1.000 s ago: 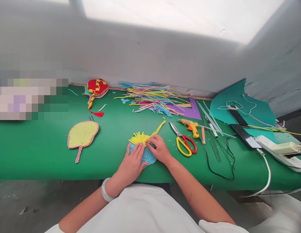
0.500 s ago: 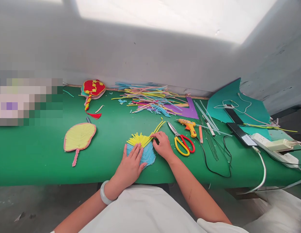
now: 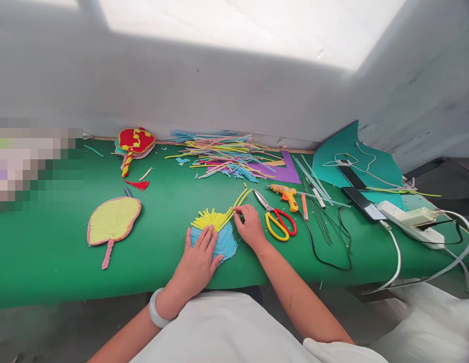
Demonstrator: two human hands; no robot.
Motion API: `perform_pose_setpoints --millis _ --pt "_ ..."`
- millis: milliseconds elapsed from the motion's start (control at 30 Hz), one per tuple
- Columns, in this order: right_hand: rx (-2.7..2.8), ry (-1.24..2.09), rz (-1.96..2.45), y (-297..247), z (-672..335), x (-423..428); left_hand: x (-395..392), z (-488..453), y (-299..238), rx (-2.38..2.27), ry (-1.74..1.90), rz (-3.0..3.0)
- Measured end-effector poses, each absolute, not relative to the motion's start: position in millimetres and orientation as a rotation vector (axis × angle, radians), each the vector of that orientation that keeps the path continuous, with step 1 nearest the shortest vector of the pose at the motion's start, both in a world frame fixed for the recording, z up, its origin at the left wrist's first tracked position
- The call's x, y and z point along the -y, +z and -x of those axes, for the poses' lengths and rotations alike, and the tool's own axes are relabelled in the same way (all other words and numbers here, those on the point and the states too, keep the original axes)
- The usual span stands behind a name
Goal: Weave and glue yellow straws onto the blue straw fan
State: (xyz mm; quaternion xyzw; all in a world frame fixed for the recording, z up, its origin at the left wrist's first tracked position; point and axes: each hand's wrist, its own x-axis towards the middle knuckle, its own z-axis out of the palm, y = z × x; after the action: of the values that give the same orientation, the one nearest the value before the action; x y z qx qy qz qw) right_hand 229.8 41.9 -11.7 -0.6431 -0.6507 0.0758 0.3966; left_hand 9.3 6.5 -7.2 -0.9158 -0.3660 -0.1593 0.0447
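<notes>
A blue panel [image 3: 227, 243], made of pipe cleaners laid side by side, lies on the green table in front of me. Yellow pipe cleaners [image 3: 209, 219] fan out across its upper part, and two long ones [image 3: 242, 197] stick out to the upper right. My left hand [image 3: 198, 254] rests flat over the panel, fingers extended and pressing where the yellow and blue meet. At the panel's right edge, my right hand [image 3: 250, 224] has thumb and forefinger pinched at a long yellow pipe cleaner. Its exact hold is small to see.
Scissors [image 3: 275, 218] and a yellow glue gun [image 3: 286, 195] lie to the right, near a power strip [image 3: 408, 227] with cables. A pile of pipe cleaners [image 3: 219, 154] lies at the back. Leftward are a yellow leaf-shaped fan [image 3: 114, 220] and a red fan [image 3: 136, 141].
The view has shifted slightly, so the whole table appears further left. Both hands keep nearly the same places on the panel; my right fingers stay at the yellow pipe cleaners.
</notes>
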Motion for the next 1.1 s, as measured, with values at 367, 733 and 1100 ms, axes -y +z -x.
perform_pose_setpoints --millis 367,733,1100 --pt "1.042 0.004 1.618 12 -229 -10 -10 -7 -10 1.026 -0.507 2.78" --pt "0.266 0.059 1.789 5 -361 17 -10 -6 -12 1.038 -0.456 2.796" --pt "0.655 0.05 1.957 -4 -359 14 -7 -9 -8 1.107 -0.533 2.806"
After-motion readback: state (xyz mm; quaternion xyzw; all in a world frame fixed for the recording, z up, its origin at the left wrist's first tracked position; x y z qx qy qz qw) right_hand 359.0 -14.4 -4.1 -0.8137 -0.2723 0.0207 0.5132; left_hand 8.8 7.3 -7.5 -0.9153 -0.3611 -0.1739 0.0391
